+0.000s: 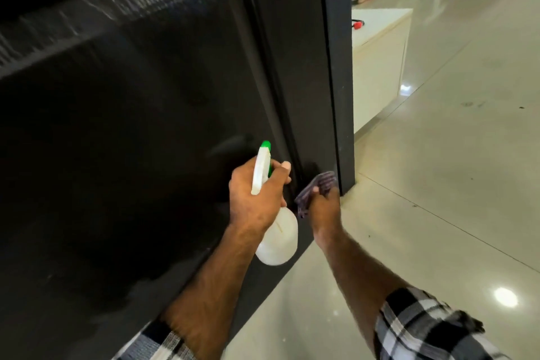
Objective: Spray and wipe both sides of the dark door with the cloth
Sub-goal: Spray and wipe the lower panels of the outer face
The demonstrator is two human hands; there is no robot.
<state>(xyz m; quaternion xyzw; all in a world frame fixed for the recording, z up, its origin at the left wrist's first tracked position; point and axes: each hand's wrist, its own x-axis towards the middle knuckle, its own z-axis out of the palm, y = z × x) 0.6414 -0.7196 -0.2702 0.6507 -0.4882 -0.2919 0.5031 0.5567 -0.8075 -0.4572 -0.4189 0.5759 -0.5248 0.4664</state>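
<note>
You stand over the dark door (pixel 131 131), which fills the left and centre of the frame, its glossy face running from the upper left down to the lower centre. Your left hand (pixel 257 196), at centre frame, grips the neck of a white spray bottle (pixel 277 240), fingers wrapped round it below the trigger head, whose green nozzle tip (pixel 266 144) points up toward the door's surface. The bottle's round body hangs below your palm, just in front of the door's lower edge.

Just to the right, your right hand (pixel 324 207) pinches a dark striped cloth (pixel 317 188), thumb on top, and holds it against the door's narrow edge near the bottom. The two hands are close together but do not touch. Both forearms come up from the bottom of the frame, with black-and-white checked sleeves (pixel 423 330) rolled up at the lower left and lower right.

A dark upright frame post (pixel 340 67) stands immediately right of the cloth and meets the pale glossy tiled floor (pixel 453 184), which takes up the right half of the picture and carries bright light reflections. In the upper right, a low cream-coloured platform (pixel 380 67) sits beside the post, with a small red object (pixel 357 25) on its top; what that object is cannot be made out.
</note>
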